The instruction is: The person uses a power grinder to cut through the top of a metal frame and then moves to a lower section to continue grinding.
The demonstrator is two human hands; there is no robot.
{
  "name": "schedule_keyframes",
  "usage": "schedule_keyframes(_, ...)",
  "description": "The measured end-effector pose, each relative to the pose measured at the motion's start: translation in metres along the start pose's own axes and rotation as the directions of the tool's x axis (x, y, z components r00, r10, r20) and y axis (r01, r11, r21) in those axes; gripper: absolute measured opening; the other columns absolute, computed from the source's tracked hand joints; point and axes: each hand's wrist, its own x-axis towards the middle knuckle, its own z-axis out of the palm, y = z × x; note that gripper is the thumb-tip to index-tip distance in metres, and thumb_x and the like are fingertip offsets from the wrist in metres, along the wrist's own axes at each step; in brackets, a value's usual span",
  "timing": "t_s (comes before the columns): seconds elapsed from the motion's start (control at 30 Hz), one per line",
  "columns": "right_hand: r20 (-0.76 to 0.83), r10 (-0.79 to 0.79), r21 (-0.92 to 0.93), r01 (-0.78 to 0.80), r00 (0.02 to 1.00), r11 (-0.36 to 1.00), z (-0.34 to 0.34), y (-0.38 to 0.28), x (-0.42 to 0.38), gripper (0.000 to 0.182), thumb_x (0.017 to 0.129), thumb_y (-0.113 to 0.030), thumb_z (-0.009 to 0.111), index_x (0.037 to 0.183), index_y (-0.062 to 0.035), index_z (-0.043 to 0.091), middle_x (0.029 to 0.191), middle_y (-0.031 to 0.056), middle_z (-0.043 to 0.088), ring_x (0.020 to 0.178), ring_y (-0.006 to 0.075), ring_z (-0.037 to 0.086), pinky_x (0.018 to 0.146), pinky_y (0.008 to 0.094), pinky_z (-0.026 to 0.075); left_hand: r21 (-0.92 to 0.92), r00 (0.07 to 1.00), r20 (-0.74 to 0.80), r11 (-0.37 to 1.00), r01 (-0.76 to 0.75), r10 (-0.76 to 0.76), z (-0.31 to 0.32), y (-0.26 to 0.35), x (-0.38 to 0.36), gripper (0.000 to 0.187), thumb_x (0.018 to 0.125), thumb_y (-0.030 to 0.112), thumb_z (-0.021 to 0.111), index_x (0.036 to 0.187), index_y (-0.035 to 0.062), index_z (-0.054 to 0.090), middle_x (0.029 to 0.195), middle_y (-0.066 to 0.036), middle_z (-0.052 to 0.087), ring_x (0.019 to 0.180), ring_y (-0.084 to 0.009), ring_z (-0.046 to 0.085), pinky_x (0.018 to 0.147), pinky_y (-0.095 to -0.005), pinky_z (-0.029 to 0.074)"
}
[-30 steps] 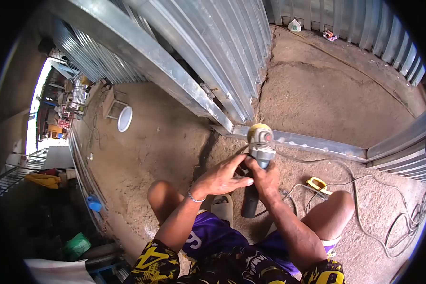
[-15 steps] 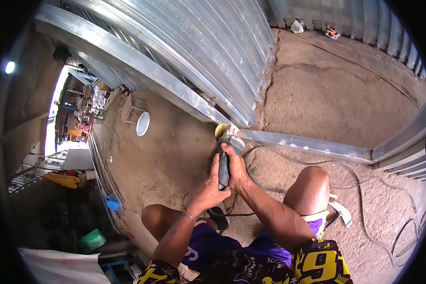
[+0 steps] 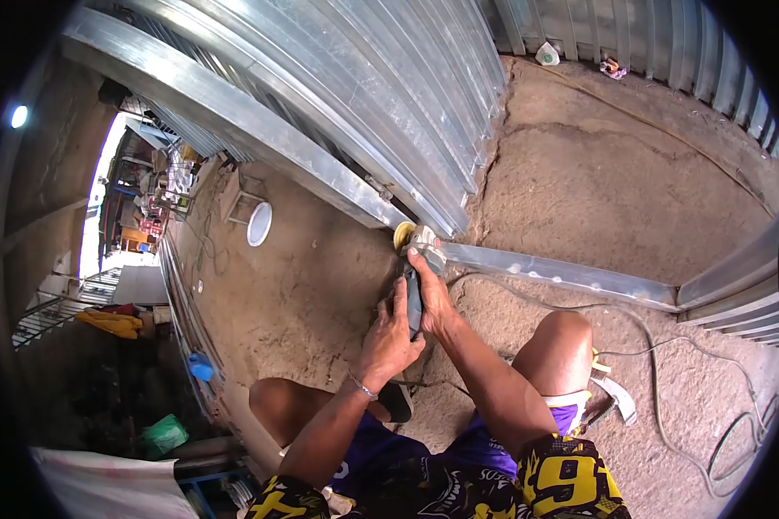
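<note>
An angle grinder [image 3: 414, 304] with a yellowish disc [image 3: 403, 234] is held between both hands, its disc at the corner of a metal frame. My right hand [image 3: 433, 294] wraps round the tool near its head, thumb on top. My left hand [image 3: 391, 339], below it, grips the rear of the body with its fingers stretched along the side. The disc is against or very near the lower end of the upright metal post [image 3: 234, 117]; actual contact cannot be made out. From that corner a metal sill bar [image 3: 563, 273] runs right along the floor.
Corrugated metal sheeting [image 3: 389, 95] rises beyond the post. A power cable [image 3: 653, 381] loops over the concrete at right, near a curved pale object [image 3: 616, 400]. A white basin [image 3: 260, 224] and a small wooden stool [image 3: 238, 201] are farther left. Two bits of litter lie by the far wall.
The grinder has shifted very slightly with both hands, its disc still at the frame corner. My left hand's fingers lie straighter along the tool. The view has moved a little.
</note>
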Motion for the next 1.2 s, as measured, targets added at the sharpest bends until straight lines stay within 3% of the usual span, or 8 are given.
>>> schedule_keyframes(0.07,0.022,0.029,-0.019,-0.029,0.999,0.999,0.006,-0.005,0.005,0.046,0.086,-0.047,0.082,0.105,-0.0113,0.06,0.076,0.003,0.06,0.057,0.0171,0.058,0.053,0.0345,0.053,0.033,1.0,-0.018,0.999,-0.01,0.011,-0.001,0.002,0.001,0.107,0.084,0.014,0.074,0.162,0.0008,0.002,0.151,-0.039,0.036,0.136,-0.0574,0.041,0.109,-0.0558,0.046)
schedule_keyframes(0.17,0.09,0.048,0.008,-0.049,0.995,0.999,0.013,-0.011,0.013,0.044,0.087,-0.046,0.081,0.101,-0.0111,0.058,0.071,0.0041,0.059,0.053,0.018,0.058,0.048,0.0343,0.052,0.049,0.997,-0.069,0.998,0.042,-0.039,-0.009,0.021,0.001,0.107,0.085,0.015,0.075,0.163,0.0042,0.003,0.145,-0.039,0.041,0.128,-0.0574,0.049,0.104,-0.0561,0.049)
schedule_keyframes(0.23,0.098,0.056,0.016,-0.058,0.994,0.998,0.017,-0.014,0.018,0.044,0.087,-0.046,0.08,0.099,-0.0107,0.058,0.07,0.0047,0.059,0.052,0.0181,0.058,0.047,0.0341,0.052,0.124,0.983,-0.043,0.975,0.185,-0.181,-0.014,0.028,0.005,0.104,0.086,0.017,0.074,0.163,0.0081,0.005,0.139,-0.04,0.046,0.115,-0.0556,0.06,0.094,-0.0553,0.056)
schedule_keyframes(0.33,0.109,0.048,0.008,-0.049,0.993,0.999,0.018,-0.017,0.026,0.044,0.088,-0.046,0.08,0.098,-0.01,0.057,0.069,0.0055,0.06,0.051,0.018,0.059,0.045,0.0336,0.052,0.169,0.967,-0.04,0.952,0.256,-0.253,-0.017,0.036,0.013,0.105,0.085,0.015,0.073,0.164,0.0108,0.004,0.132,-0.037,0.052,0.112,-0.0538,0.06,0.092,-0.0561,0.056)
schedule_keyframes(0.6,0.14,0.045,-0.032,-0.041,0.989,0.999,0.023,-0.025,0.034,0.045,0.086,-0.045,0.081,0.097,-0.0093,0.056,0.068,0.0051,0.06,0.05,0.0174,0.059,0.045,0.0342,0.053,0.134,0.972,-0.132,0.968,0.211,-0.194,-0.01,0.029,0.02,0.106,0.083,0.013,0.072,0.164,0.0115,0.005,0.129,-0.036,0.054,0.11,-0.0542,0.061,0.091,-0.0564,0.056)
schedule_keyframes(0.77,0.081,-0.002,-0.061,0.007,0.997,0.998,0.034,-0.023,0.025,0.051,0.083,-0.044,0.083,0.106,-0.0063,0.058,0.072,0.0028,0.059,0.053,0.0148,0.059,0.046,0.0322,0.053,0.099,0.961,-0.087,0.957,0.271,-0.263,-0.017,0.028,0.017,0.106,0.082,0.012,0.072,0.164,0.0111,0.005,0.13,-0.036,0.054,0.114,-0.0564,0.058,0.092,-0.0585,0.054)
schedule_keyframes(0.93,0.069,-0.024,-0.136,0.033,0.997,0.99,0.041,-0.026,0.017,0.053,0.083,-0.044,0.084,0.11,-0.006,0.059,0.074,0.0023,0.058,0.056,0.0136,0.059,0.048,0.0316,0.053,0.109,0.961,-0.222,0.975,0.192,-0.164,-0.009,0.021,0.011,0.107,0.082,0.012,0.072,0.165,0.0156,0.006,0.128,-0.036,0.055,0.113,-0.0577,0.059,0.091,-0.0587,0.054)
schedule_keyframes(1.2,0.015,-0.01,-0.192,0.013,1.0,0.981,0.03,-0.019,0.03,0.05,0.084,-0.045,0.083,0.108,-0.0073,0.06,0.074,0.0015,0.059,0.056,0.0136,0.058,0.049,0.0313,0.052,0.067,0.954,-0.114,0.956,0.287,-0.278,-0.017,0.033,0.013,0.107,0.082,0.013,0.072,0.165,0.0177,0.006,0.13,-0.04,0.054,0.11,-0.0581,0.06,0.091,-0.0589,0.054)
